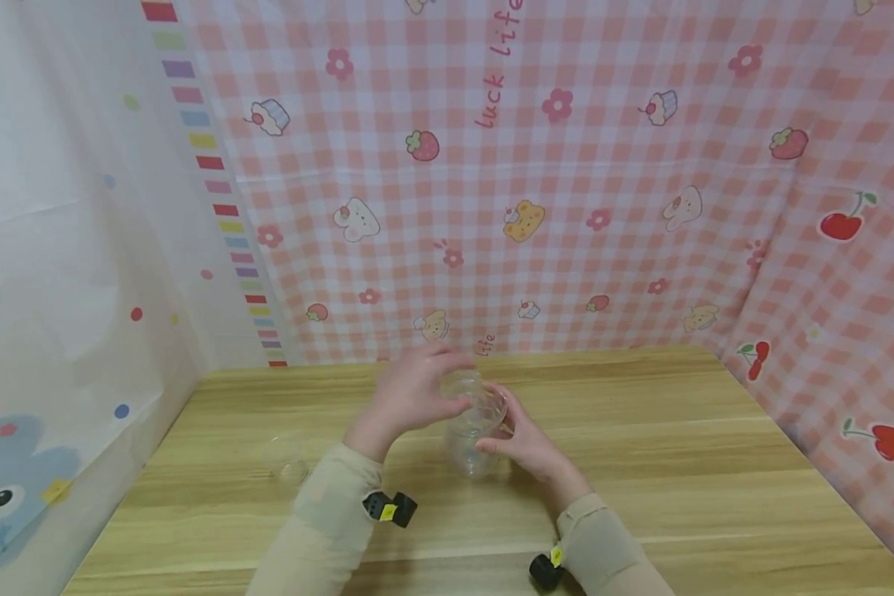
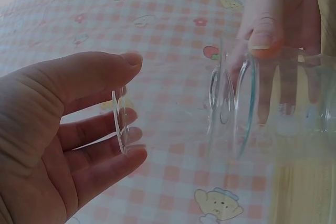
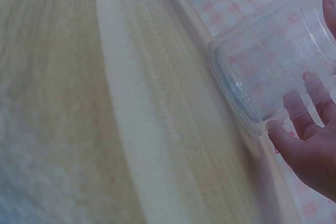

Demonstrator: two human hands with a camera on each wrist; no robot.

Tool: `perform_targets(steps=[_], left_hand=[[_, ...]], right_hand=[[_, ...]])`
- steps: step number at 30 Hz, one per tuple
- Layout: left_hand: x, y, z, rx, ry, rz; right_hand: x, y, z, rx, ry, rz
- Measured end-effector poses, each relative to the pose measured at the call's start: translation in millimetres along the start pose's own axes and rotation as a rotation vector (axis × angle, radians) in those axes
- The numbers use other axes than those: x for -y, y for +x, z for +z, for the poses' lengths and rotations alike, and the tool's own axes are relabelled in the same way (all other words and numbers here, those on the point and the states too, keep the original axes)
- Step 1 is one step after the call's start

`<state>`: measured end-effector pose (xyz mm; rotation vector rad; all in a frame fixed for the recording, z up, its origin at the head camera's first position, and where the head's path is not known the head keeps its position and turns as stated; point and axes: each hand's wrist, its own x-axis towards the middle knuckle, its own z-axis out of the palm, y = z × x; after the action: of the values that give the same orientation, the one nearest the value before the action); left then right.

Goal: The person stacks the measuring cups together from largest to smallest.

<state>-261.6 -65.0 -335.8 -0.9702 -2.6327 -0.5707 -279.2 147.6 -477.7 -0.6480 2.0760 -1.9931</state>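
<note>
Near the middle of the table, my right hand (image 1: pixel 527 447) holds a clear plastic cup (image 1: pixel 469 459) with its thumb and fingers around the side. The right wrist view shows several of those fingers spread along the wall of the cup (image 3: pixel 262 72). Just above that cup's mouth, my left hand (image 1: pixel 415 393) pinches a second clear piece (image 1: pixel 462 382) between thumb and fingers. Its thin round edge (image 2: pixel 121 124) shows between thumb and fingertips in the left wrist view. Being transparent, the two pieces overlap in the head view.
Another clear, cup-like object (image 1: pixel 290 472) lies on the wooden table (image 1: pixel 641 439), left of my left forearm. A pink checked cloth (image 1: pixel 492 190) hangs behind the table's back edge and along the right. White printed cloth (image 1: pixel 82 248) covers the left side.
</note>
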Motion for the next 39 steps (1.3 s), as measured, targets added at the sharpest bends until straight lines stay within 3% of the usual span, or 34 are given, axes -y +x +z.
perform_targets(steps=[25, 39], left_hand=[[5.2, 10.0, 19.4, 0.068, 0.06, 0.004], [4.3, 11.4, 27.3, 0.157, 0.049, -0.048]], right_hand=[[-2, 0.8, 0, -0.011, -0.01, 0.009], [0, -1.3, 1, -0.025, -0.007, 0.025]])
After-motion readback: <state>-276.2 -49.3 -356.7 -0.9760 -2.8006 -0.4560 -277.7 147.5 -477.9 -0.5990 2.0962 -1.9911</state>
